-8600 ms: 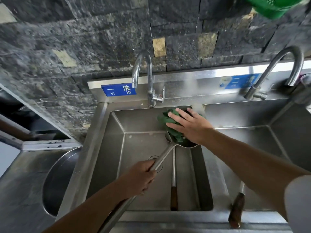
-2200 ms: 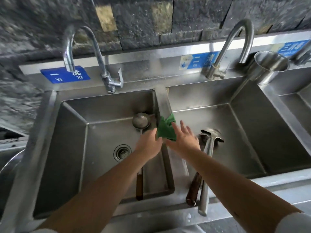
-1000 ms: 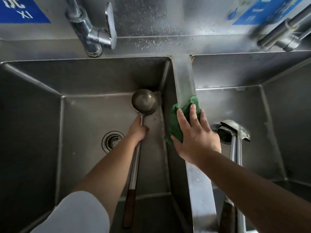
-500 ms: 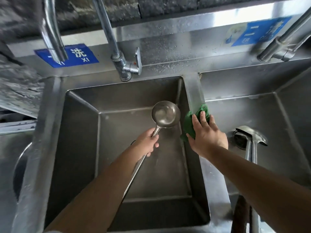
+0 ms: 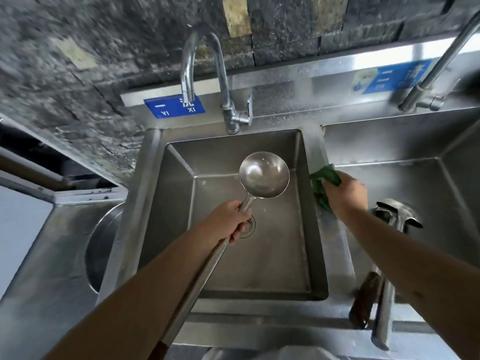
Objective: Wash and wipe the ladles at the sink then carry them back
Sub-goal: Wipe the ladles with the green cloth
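— What do we have in our left hand [image 5: 228,220]?

— We grip the steel ladle [image 5: 263,175] by the upper part of its long handle, fingers wrapped tight around the shaft just below the bowl. The bowl is lifted above the left basin [image 5: 179,203], open side facing us, shiny and wet-looking. The handle runs back down along our forearm toward the bottom edge of the view, where its dark end shows.

— And our right hand [image 5: 346,193]?

— We close it on the green cloth [image 5: 323,181], bunched under our fingers. The hand and cloth sit at the divider [image 5: 335,242] between the two basins, just beside the ladle's bowl but apart from it.

— Where are the other ladles?

— We see two more ladles [image 5: 394,216] lying in the right basin [image 5: 441,178], bowls down near the middle, handles leaning up over the front rim; one handle ends in dark wood, the other is bare metal. Our right forearm crosses over them.

— Anything running from the tap?

— We see the faucet [image 5: 220,81] arching over the back of the left basin, with a blue label [image 5: 174,106] behind its spout; we cannot tell whether water flows. The drain [image 5: 248,226] shows partly behind our left hand
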The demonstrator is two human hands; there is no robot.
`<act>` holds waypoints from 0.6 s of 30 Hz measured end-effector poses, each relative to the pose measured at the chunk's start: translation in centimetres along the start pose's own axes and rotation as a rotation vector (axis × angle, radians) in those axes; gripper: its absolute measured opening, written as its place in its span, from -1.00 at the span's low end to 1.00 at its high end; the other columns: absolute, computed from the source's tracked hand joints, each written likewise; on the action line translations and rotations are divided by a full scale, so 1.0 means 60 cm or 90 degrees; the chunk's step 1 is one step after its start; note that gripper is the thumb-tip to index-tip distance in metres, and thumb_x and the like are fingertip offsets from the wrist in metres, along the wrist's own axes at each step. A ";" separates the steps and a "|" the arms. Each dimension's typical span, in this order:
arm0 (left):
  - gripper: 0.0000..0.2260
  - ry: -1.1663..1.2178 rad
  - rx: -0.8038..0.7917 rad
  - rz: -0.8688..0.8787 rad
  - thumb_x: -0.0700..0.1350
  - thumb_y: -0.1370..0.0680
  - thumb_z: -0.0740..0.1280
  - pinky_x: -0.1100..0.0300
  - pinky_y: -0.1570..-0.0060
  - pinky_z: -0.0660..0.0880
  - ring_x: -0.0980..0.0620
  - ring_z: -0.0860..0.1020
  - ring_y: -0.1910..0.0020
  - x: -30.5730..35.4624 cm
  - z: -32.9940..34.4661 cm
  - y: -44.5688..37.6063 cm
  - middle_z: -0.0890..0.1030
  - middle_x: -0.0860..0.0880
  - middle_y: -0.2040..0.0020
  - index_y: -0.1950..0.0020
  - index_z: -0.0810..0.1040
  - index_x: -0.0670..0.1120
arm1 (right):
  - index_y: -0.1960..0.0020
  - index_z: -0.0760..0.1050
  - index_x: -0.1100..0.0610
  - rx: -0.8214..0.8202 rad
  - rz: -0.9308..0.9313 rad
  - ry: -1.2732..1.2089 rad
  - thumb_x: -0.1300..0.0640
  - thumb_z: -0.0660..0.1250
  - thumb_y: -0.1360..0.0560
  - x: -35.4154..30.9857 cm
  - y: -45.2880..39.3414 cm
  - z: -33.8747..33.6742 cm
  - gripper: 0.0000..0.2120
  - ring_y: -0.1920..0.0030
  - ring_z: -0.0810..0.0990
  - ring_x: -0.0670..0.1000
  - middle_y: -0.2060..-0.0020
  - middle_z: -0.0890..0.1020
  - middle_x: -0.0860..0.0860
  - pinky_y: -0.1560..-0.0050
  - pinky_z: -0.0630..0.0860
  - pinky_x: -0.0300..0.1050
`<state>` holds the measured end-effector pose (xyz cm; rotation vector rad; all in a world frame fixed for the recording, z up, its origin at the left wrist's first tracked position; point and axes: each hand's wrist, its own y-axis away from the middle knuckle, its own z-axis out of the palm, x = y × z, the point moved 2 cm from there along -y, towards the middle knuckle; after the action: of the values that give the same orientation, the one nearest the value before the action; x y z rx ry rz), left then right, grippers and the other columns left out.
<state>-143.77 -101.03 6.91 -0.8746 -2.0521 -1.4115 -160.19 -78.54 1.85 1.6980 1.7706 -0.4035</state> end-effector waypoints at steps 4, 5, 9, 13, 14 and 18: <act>-0.80 0.023 0.016 0.037 -0.20 -0.62 0.23 0.25 0.60 0.31 0.10 0.31 0.60 0.022 -0.016 0.053 0.43 -0.05 0.38 -0.19 0.44 -0.29 | -0.23 0.57 0.08 0.069 -0.130 -0.177 -0.11 0.26 -0.49 -0.112 0.042 -0.056 -0.59 0.01 0.63 0.25 0.08 0.70 0.18 -0.01 0.56 0.04; -0.81 0.037 0.013 0.045 -0.21 -0.62 0.24 0.25 0.60 0.30 0.10 0.31 0.60 0.028 -0.016 0.059 0.43 -0.06 0.37 -0.19 0.44 -0.27 | -0.27 0.55 0.08 0.079 -0.168 -0.185 -0.13 0.26 -0.49 -0.142 0.047 -0.063 -0.55 -0.03 0.63 0.23 0.04 0.70 0.16 -0.05 0.55 0.03; -0.84 0.050 0.012 0.148 -0.20 -0.62 0.25 0.28 0.62 0.29 0.11 0.32 0.60 0.082 -0.037 0.104 0.44 -0.02 0.39 -0.20 0.49 -0.12 | -0.43 0.42 0.16 0.164 -0.410 -0.061 -0.05 0.34 -0.55 -0.261 0.091 -0.096 -0.49 -0.37 0.48 0.13 -0.34 0.54 0.15 -0.30 0.43 -0.04; -0.89 -0.089 0.058 0.296 -0.14 -0.63 0.23 0.32 0.57 0.32 0.22 0.36 0.59 0.157 -0.073 0.151 0.45 0.02 0.38 -0.15 0.47 -0.05 | -0.61 -0.01 0.11 0.179 -0.499 0.255 -0.26 0.02 -0.60 -0.344 0.106 -0.104 -0.29 -0.59 -0.06 0.15 -0.60 0.03 0.12 -0.55 0.05 0.17; -0.91 -0.111 0.069 0.321 -0.15 -0.63 0.22 0.32 0.57 0.31 0.24 0.35 0.60 0.172 -0.085 0.162 0.45 0.01 0.37 -0.12 0.46 -0.04 | -0.61 -0.13 0.10 0.189 -0.490 0.295 -0.31 -0.10 -0.59 -0.362 0.112 -0.109 -0.25 -0.59 -0.14 0.15 -0.60 -0.09 0.12 -0.55 -0.03 0.18; -0.95 -0.093 0.075 0.356 -0.15 -0.63 0.19 0.28 0.61 0.24 0.12 0.30 0.62 0.217 -0.122 0.197 0.38 -0.03 0.41 -0.02 0.43 -0.05 | -0.60 -0.27 0.14 0.229 -0.488 0.297 -0.39 -0.27 -0.51 -0.425 0.140 -0.157 -0.16 -0.58 -0.25 0.17 -0.58 -0.23 0.16 -0.54 -0.13 0.17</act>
<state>-143.44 -101.93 25.97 -1.3948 -1.7660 -0.9365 -155.37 -91.42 26.75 1.3308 2.8305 -0.7256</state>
